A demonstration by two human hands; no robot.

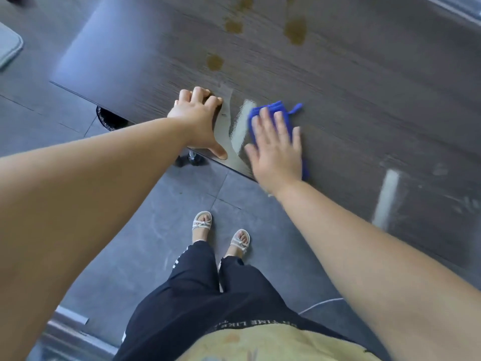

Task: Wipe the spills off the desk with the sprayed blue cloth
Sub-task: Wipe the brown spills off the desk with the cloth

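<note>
The right hand (277,149) presses the blue cloth (270,113) flat, fingers spread; left hand (200,121) fingers spread on the counter (364,100). Brown spills (295,31) beyond could smear if wiped carelessly.

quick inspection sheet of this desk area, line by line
surface: dark wood-grain desk, wet streak by the near edge
job's things: blue cloth flat on the desk; brown spills farther back, apart from the cloth
clutter: nothing seen on the desk
grippers: right hand pressed flat on the cloth; left hand braced on the desk edge, empty
cables: thin white line on the floor, possibly a cord
surroundings: grey tile floor, black bin and a chair wheel under the desk
</note>
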